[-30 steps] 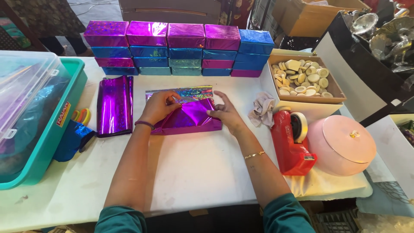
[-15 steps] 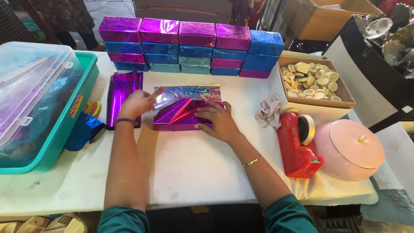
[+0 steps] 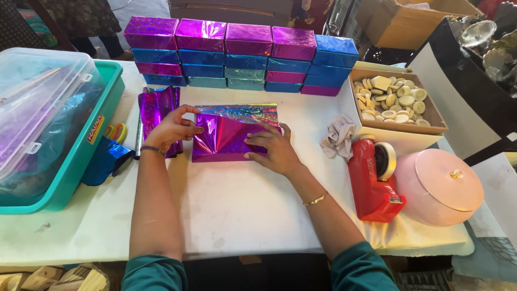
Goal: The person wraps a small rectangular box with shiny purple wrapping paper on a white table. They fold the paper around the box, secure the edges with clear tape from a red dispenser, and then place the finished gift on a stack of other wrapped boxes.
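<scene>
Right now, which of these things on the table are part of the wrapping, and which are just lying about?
In use:
left hand folding the foil
right hand pressing the foil down
box in purple foil

Lying about:
spare purple foil sheet
stack of wrapped boxes
red tape dispenser
pink round lidded container
teal bin
crumpled cloth

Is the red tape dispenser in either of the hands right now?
No, the red tape dispenser stands alone on the table while both hands press the purple-wrapped box.

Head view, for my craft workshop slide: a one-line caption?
Both hands, left and right, fold purple foil around a box on a white table.
</scene>
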